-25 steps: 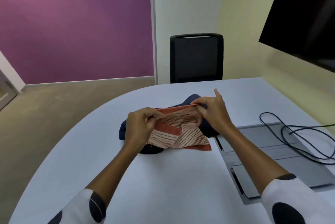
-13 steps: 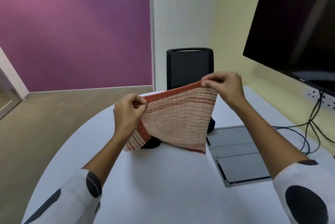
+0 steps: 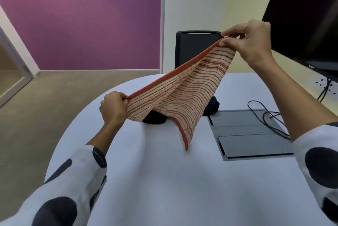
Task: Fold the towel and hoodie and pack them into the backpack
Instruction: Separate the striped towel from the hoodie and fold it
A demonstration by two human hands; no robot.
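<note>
I count one striped towel (image 3: 182,95), pinched by two hands: left hand (image 3: 113,106) near, right hand (image 3: 250,42) far and right. One dark garment (image 3: 155,118) lies behind it, one chair (image 3: 195,50) far, one table (image 3: 164,180), one screen (image 3: 309,15) right, one grey panel (image 3: 250,134), one black cable (image 3: 267,115).

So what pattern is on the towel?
Thin red stripes on cream, with a solid red-orange border; the towel shows only in the head view.
</note>
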